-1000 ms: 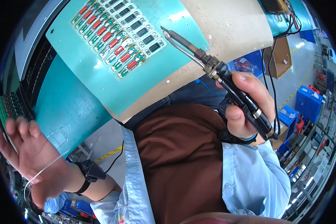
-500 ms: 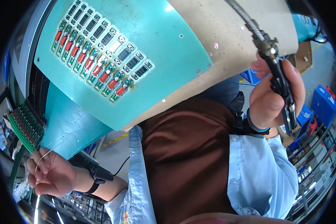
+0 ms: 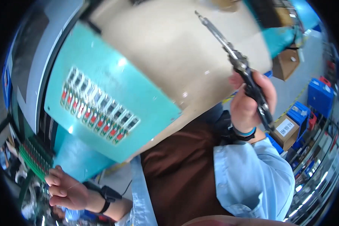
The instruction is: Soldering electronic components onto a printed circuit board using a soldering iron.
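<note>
My right hand (image 3: 248, 103) grips a soldering iron (image 3: 239, 62) by its dark handle. Its metal tip points up and left, above the beige worktop and apart from the boards. Down at the left, my left hand (image 3: 67, 190) has its fingers curled, with a thin, faint solder wire (image 3: 78, 184) running by the palm. A row of several small circuit boards (image 3: 100, 107), with red parts and dark displays, sits in the teal plate (image 3: 147, 109). Neither hand touches these boards. Motion blurs the picture.
Beyond the plate stretches the beige worktop (image 3: 158, 41). A rack of green boards (image 3: 35, 160) stands beside my left hand. To the right are a cardboard box (image 3: 286, 62), another labelled box (image 3: 286, 132) and blue bins (image 3: 320, 96). A grey machine edge (image 3: 41, 71) runs along the left.
The view has shifted, with the plate now lower in the picture. My right hand and the iron appear further left, and the iron's tip has come into view. My left hand appears lower and further right.
</note>
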### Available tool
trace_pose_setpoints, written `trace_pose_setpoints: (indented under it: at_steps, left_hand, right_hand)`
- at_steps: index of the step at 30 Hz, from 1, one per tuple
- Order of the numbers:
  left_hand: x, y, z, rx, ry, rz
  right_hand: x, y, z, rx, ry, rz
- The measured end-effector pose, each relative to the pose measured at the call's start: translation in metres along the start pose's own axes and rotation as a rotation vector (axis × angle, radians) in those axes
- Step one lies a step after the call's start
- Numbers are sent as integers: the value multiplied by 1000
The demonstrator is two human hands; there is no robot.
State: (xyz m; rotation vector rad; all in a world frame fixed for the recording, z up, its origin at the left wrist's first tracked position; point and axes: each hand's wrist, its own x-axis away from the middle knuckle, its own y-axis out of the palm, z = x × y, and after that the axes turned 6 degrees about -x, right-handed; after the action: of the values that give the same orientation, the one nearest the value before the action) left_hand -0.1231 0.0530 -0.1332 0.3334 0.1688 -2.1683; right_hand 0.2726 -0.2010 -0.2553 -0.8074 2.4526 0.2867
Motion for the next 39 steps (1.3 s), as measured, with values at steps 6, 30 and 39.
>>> trace_pose_setpoints:
  at_steps: [6, 30, 39]
  left_hand:
    - [33, -2, -26, -599, -18, 414]
    - [50, 67, -70, -713, -356, 110]
    - [49, 82, -81, -767, -150, 85]
  right_hand:
    - [-40, 0, 10, 176, 60, 164]
    - [-38, 71, 3, -967, 861, -115]
    - [-24, 107, -10, -501, 682, -440]
